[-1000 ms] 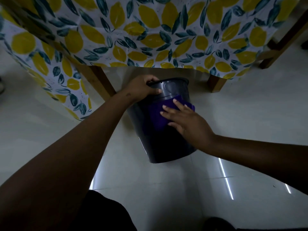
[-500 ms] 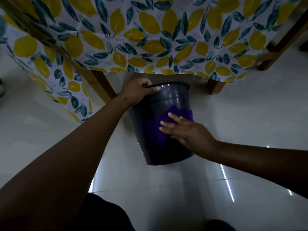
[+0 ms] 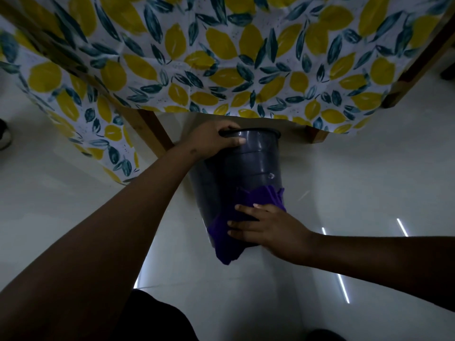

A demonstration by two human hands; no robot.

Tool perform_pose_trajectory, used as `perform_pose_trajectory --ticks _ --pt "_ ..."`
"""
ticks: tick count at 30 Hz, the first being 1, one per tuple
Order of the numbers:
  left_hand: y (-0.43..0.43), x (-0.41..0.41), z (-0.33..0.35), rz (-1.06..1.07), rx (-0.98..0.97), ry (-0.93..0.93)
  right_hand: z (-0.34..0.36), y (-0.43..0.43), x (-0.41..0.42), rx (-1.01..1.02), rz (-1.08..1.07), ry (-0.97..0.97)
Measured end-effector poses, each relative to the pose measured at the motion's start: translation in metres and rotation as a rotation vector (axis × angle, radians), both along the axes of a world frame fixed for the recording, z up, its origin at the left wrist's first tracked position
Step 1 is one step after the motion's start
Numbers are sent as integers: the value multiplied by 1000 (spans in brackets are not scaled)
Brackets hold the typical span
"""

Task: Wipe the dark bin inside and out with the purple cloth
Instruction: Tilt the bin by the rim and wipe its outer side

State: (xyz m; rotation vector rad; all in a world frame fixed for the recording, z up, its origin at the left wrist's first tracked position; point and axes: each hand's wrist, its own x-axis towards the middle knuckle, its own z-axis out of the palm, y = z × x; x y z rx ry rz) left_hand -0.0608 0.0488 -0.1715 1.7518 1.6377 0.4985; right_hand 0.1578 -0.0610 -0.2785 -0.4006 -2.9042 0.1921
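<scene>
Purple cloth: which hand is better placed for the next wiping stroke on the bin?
Right. The right hand presses the purple cloth flat against the lower wall of the dark bin; the left hand grips its rim, steadying it.

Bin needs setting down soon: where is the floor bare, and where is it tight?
Bare floor opens right of the dark bin, past the wooden leg, and nearer the camera below the right hand. Tight: the bin's rim sits close to the tablecloth hem, with the left hand beside the other leg.
</scene>
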Motion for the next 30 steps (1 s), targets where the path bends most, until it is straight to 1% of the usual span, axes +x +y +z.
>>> perform_pose_trajectory --ticks 3,6,9,11,13,15,18,19,21,23,25,26,29,30 --pt "1 -7 1 41 45 66 5 10 4 -58 -17 48" --pt "2 -22 2 43 31 140 8 19 13 -139 -70 117" --pt "1 -29 -2 70 25 170 10 25 19 -178 -120 132" --pt "1 -28 -7 97 10 115 7 24 19 -188 -128 143" --pt "0 -24 -10 106 8 68 6 20 14 -250 -162 187" --pt "-2 -23 -12 120 29 42 13 16 6 -376 -237 309" --pt "-2 -24 -14 125 -5 -125 29 19 -8 -505 -382 543" --pt "-3 -26 -15 122 -28 -180 35 23 -10 -511 -427 594" --pt "-3 -30 -17 122 -85 -258 45 33 -10 -450 -485 640" --pt "-4 -34 -19 117 -132 -293 47 43 -7 -346 -502 606" --pt "-4 -33 -21 105 -147 -309 39 46 -4 -291 -476 507" --pt "-4 -32 -22 100 -141 -310 31 44 -3 -255 -449 425" --pt "-2 -31 -26 113 -112 -291 3 22 -4 -41 -358 87" --pt "-2 -33 -28 130 -105 -290 -3 13 -5 -23 -322 16"
